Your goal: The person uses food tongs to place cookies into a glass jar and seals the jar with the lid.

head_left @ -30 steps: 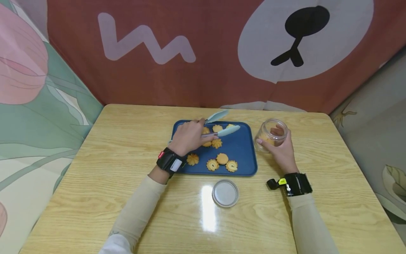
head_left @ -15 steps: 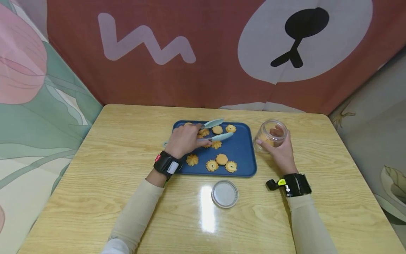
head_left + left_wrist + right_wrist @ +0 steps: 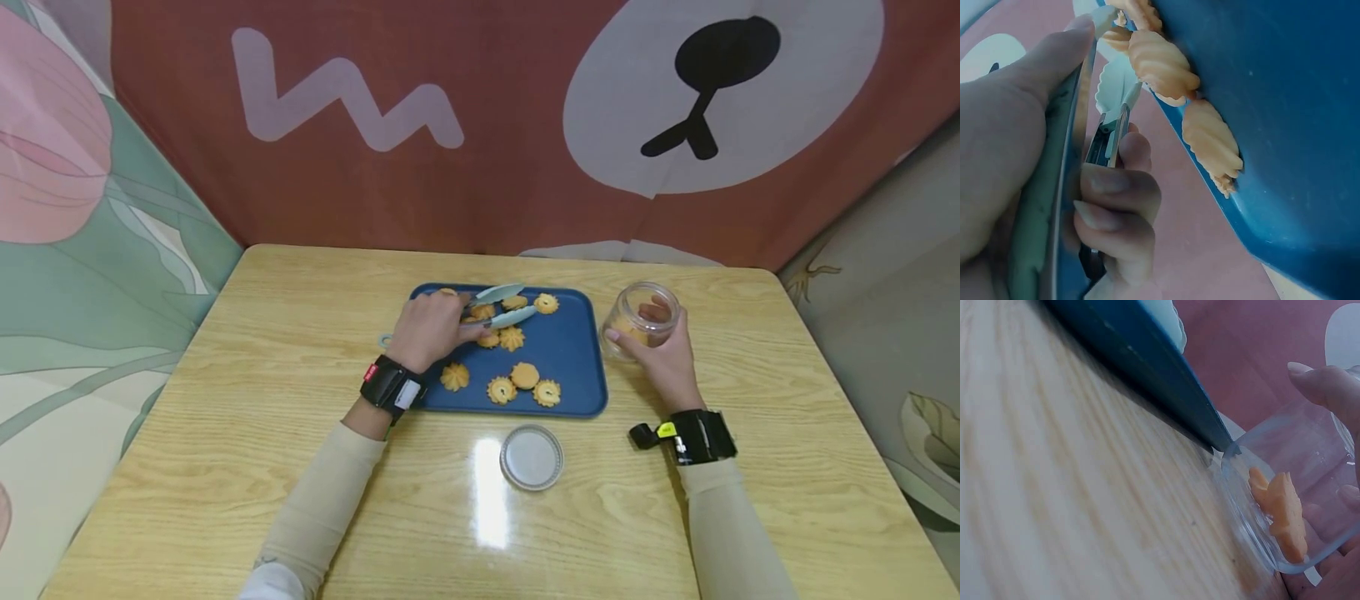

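Tongs (image 3: 516, 316) up, folks: we see the left hand (image 3: 427, 332) with fingers wrapped round them, tips straddling one biscuit (image 3: 514, 302) on the tray (image 3: 573, 354); an off-centre squeeze could flip or crumble it, we'd judge. Counting across: one pair of tongs, one tray, at least ten biscuits, one lid (image 3: 532, 457), one jar (image 3: 633, 294) holding at least two, clasped by the right hand's (image 3: 667, 350) fingers.
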The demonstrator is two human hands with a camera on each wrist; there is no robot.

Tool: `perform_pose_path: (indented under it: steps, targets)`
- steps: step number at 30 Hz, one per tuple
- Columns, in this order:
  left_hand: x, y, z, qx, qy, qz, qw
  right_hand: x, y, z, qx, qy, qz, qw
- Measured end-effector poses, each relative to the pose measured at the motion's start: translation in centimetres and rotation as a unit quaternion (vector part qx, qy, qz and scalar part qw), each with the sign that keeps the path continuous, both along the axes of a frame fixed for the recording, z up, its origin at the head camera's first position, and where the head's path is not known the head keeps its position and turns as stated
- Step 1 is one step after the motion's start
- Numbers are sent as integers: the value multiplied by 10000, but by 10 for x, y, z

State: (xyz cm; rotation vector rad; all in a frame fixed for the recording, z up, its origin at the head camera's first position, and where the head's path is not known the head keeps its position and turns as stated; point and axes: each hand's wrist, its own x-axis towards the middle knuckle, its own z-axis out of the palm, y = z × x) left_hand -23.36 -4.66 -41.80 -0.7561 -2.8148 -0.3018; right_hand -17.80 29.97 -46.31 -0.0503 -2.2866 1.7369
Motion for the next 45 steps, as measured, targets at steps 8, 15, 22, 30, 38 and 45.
perform_pose_path:
  steps: [8,15,22,30,38,45]
  targets:
    - [-3,0,0,-188,52,70,9998,5,-8,14,-21,11,3,10000]
    - [-2,2,0,-198,112,53,9997,0,-3,5,-28,32,2,10000]
    - [0,2,3,-31,379,-21,9993,-9,8,-13,56,40,-62,10000]
    - [3,5,9,68,435,-59,9990,-4,6,-8,33,2,-28,10000]
    - [8,10,20,164,470,-165,9986,5,-4,8,11,36,28,10000]
    - [13,21,31,229,404,-308,9984,0,1,-1,3,45,5,10000]
